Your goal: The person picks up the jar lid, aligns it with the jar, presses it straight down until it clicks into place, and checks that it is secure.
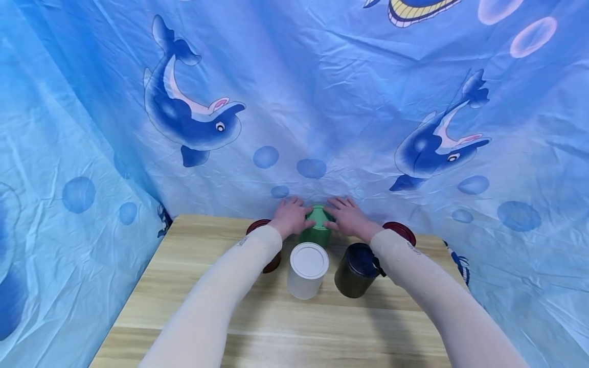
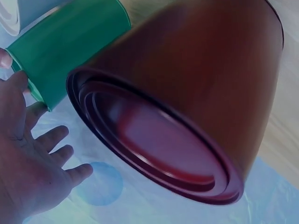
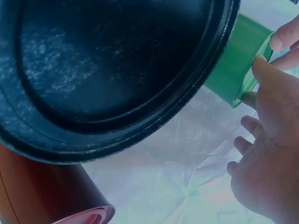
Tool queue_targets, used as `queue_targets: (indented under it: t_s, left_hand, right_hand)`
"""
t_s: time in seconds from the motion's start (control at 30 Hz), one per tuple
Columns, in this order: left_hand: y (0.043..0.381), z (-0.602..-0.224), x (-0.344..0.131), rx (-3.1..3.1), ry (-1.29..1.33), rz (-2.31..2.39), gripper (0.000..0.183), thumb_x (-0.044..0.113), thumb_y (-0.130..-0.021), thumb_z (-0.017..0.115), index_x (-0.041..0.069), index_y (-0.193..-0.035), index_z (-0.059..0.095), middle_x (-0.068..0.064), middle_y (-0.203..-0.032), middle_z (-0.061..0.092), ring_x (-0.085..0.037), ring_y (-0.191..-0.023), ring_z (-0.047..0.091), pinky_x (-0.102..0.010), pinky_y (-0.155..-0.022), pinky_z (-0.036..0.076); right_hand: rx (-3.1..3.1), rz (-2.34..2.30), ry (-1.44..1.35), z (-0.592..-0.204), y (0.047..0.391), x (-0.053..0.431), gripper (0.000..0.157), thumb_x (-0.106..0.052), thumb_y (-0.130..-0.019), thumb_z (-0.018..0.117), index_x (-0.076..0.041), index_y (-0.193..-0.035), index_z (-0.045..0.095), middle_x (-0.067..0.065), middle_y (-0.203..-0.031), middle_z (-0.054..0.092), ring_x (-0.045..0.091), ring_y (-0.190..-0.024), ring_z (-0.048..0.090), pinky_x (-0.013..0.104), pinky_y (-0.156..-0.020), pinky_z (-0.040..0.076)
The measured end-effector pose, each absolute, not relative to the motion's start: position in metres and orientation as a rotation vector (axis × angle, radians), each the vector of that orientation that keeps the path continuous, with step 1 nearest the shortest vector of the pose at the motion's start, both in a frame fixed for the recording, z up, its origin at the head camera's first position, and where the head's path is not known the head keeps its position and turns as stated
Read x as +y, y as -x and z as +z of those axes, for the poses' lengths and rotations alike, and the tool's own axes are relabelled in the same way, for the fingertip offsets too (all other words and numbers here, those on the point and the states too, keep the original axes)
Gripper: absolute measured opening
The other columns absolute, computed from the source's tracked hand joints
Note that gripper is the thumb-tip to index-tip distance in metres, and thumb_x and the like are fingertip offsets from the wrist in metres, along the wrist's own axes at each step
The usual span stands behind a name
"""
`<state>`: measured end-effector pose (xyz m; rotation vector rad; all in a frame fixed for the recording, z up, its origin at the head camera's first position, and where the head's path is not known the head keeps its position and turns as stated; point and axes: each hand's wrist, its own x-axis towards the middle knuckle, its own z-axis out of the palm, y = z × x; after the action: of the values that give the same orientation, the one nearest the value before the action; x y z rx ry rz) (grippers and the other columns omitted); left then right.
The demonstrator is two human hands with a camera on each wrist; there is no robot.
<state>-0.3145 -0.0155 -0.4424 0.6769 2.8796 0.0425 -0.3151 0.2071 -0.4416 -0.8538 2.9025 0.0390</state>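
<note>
A green canister (image 1: 315, 236) with a lighter green lid stands at the back of the table. My left hand (image 1: 291, 215) touches the left side of its lid; its thumb lies over the lid and a forefinger is at the rim. From the other side my right hand (image 1: 352, 219) touches the same lid in the same way. Both hands' remaining fingers are spread beyond the rim. The left wrist view shows the left hand (image 2: 32, 158) beside the green canister (image 2: 70, 46). In the right wrist view, the right hand (image 3: 268, 126) is at the green canister (image 3: 238, 60).
A white canister (image 1: 308, 266) stands in front of the green one, with a black canister (image 1: 355, 271) to its right. Two dark red canisters, left (image 1: 272, 263) and right (image 1: 400, 231), are partly hidden by my sleeves. A blue dolphin-print cloth (image 1: 285, 102) hangs behind the wooden table (image 1: 294, 332).
</note>
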Motion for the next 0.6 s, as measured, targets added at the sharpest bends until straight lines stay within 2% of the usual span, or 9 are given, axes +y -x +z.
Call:
queue_targets:
  t_s: [0.23, 0.6]
  left_hand:
    - [0.318, -0.435, -0.013, 2.853, -0.682, 0.019, 0.062, 0.059, -0.109, 0.050, 0.029, -0.164, 0.047, -0.008, -0.173, 0.034, -0.032, -0.164, 0.020, -0.060, -0.130, 0.019]
    - [0.319, -0.430, -0.015, 2.825, -0.688, 0.010, 0.062, 0.057, -0.110, 0.050, 0.027, -0.164, 0.046, -0.009, -0.172, 0.036, -0.034, -0.164, 0.019, -0.060, -0.131, 0.018]
  right_hand:
    - [2.923, 0.060, 0.936, -0.438, 0.317, 0.210, 0.062, -0.044, -0.106, 0.065, -0.006, -0.154, 0.057, 0.022, -0.167, 0.042, 0.045, -0.155, 0.035, 0.065, -0.127, 0.024]
    - [2.886, 0.011, 0.965, -0.441, 0.326, 0.210, 0.063, -0.045, -0.106, 0.065, -0.005, -0.154, 0.057, 0.024, -0.166, 0.041, 0.047, -0.154, 0.036, 0.065, -0.126, 0.026]
